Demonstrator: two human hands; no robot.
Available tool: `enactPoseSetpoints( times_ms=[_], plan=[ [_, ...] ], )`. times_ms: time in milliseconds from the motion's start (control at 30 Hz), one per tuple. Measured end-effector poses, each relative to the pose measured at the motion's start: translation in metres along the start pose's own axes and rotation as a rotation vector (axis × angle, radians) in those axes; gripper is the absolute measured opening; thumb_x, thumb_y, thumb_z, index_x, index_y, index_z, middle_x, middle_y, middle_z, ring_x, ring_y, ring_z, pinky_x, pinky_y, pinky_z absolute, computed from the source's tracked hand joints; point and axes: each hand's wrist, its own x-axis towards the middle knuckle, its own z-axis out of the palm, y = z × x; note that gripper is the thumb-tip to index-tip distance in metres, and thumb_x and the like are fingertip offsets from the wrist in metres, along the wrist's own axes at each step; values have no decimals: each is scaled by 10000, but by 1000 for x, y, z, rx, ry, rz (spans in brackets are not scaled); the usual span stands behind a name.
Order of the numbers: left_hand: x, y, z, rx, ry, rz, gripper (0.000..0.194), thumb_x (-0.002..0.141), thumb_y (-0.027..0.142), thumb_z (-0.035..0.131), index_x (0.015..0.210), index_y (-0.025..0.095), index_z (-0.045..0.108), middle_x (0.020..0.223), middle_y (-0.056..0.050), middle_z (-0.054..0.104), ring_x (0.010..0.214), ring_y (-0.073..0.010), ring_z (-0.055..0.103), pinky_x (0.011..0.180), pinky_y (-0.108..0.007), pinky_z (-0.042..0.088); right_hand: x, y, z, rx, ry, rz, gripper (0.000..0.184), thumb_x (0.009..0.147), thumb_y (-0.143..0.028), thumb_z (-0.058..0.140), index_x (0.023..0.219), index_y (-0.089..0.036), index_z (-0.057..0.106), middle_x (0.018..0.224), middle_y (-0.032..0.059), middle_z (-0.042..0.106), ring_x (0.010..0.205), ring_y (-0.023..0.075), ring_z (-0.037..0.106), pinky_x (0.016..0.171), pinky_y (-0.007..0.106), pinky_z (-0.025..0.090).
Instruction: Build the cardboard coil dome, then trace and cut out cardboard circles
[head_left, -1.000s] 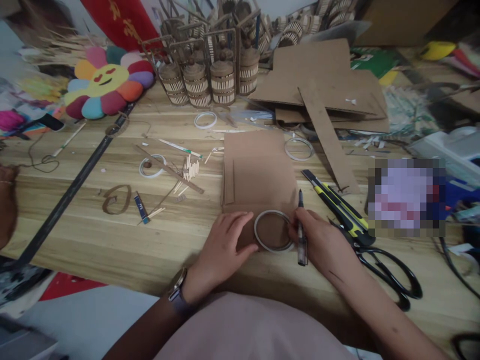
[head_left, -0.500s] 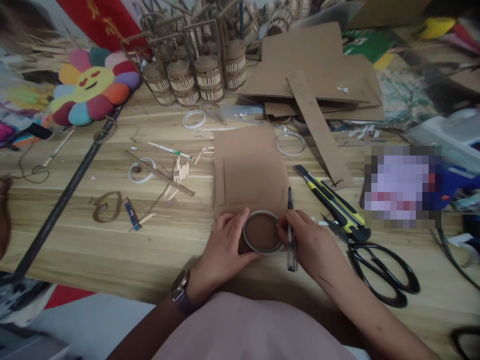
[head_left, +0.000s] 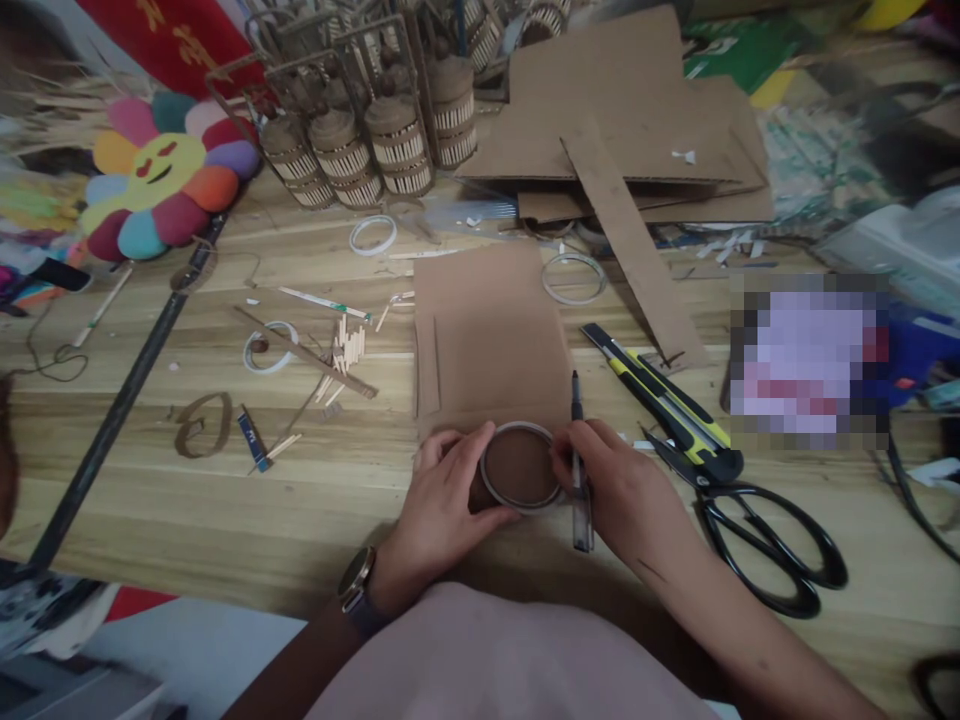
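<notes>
My left hand (head_left: 444, 487) curves around the left side of a round tape ring (head_left: 484, 470), its thumb at the near edge. The ring lies flat at the near end of a piece of brown cardboard (head_left: 495, 330). A slim pen (head_left: 577, 478) is held in my right hand (head_left: 611, 480), its dark end pointing away from me. The right fingertips touch or nearly touch the ring's right side; what they pinch there is hidden. Right of that hand lie a yellow and black box cutter (head_left: 664, 400) and black-handled scissors (head_left: 772, 545).
Larger cardboard sheets (head_left: 600, 100) and a cardboard strip (head_left: 626, 250) lie at the back. Small lantern-like baskets (head_left: 397, 145) stand back left. Thin sticks (head_left: 346, 350), more rings (head_left: 373, 235) and a blue clip-like piece (head_left: 253, 440) are scattered leftward. A plush flower (head_left: 161, 175) sits far left.
The view has shifted slightly, so the table's contents appear a little farther left and higher. Both hands keep nearly the same pose at the ring, and the pen stays in my right hand.
</notes>
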Motion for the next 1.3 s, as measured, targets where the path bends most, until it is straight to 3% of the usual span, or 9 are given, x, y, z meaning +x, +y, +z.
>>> enactPoseSetpoints(
  times_ms=[200,367,667,833,1067,1300],
  plan=[
    [0,-1,0,17,-8,-1,890,692,416,858,1444,237,417,1377,-128,603,1211,-343,508,1018,-547,442,0,-1,0,17,-13,12,197,724,-39,408,699,-219,483,759,30,613,552,152,581,526,241,368],
    [-1,-2,-4,-6,-2,54,945,674,447,862,1464,260,379,1450,-130,537,1290,-353,477,1067,-562,405,-1,0,1,13,83,-24,133,871,-153,457,793,-225,538,759,31,628,562,171,600,530,260,392],
    [-3,6,-9,-5,3,94,887,714,326,851,1460,230,382,1435,-129,549,1284,-335,449,1082,-543,401,-2,9,-7,-15,89,-25,140,920,-200,461,814,-232,548,798,46,650,637,209,642,555,292,422],
    [1,7,-9,-46,-16,62,851,720,305,844,1448,238,407,1382,-112,591,1255,-327,460,1060,-524,427,0,11,-14,-30,14,-133,166,896,-121,457,874,-223,586,804,50,649,692,218,645,609,308,465],
    [4,8,-8,-52,-15,77,833,715,293,845,1433,235,425,1369,-103,601,1239,-330,455,1054,-531,427,3,14,-13,-105,-15,-301,123,968,-193,493,977,-190,615,949,114,708,867,282,658,753,403,506],
    [5,8,-6,-49,10,109,815,734,327,826,1429,248,408,1375,-105,593,1264,-355,430,1049,-560,404,3,19,-18,-103,-25,-403,123,916,-190,611,1038,-190,597,1040,123,720,916,304,666,756,424,536]
  ],
)
